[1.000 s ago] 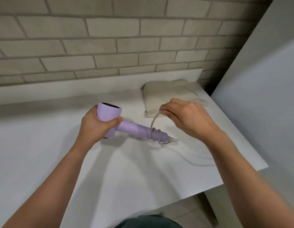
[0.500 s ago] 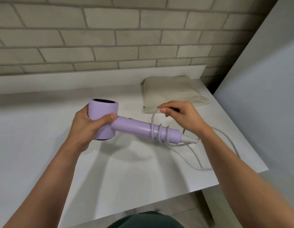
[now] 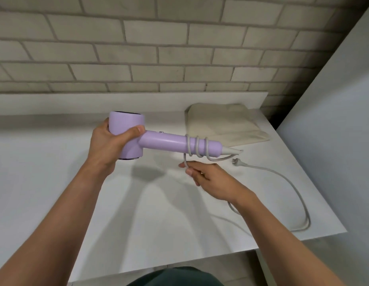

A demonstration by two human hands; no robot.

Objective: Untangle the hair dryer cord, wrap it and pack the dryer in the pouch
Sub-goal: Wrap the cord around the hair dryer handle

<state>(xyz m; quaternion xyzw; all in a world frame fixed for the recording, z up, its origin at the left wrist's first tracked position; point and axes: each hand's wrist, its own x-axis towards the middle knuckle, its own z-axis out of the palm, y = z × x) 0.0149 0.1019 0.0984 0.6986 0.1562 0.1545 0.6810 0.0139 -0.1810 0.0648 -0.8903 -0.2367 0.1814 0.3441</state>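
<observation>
My left hand (image 3: 109,143) grips the head of a lilac hair dryer (image 3: 165,142) and holds it above the table, handle pointing right. The grey cord (image 3: 197,147) coils three times around the handle's far end. My right hand (image 3: 208,176) is below the handle, fingers closed on the cord just under the coils. The loose cord (image 3: 299,195) runs from under my right wrist in a wide loop along the table's right side, ending at the plug (image 3: 235,162). A beige cloth pouch (image 3: 223,122) lies flat behind the handle.
The white table (image 3: 55,172) ends at a front edge and a right edge near the cord loop. A brick wall (image 3: 158,48) rises behind a low white ledge. A grey panel (image 3: 334,120) stands at the right.
My right hand has dropped from above the handle to beneath it, carrying the cord around. The dryer is raised slightly, and the plug and cord loop now lie in sight.
</observation>
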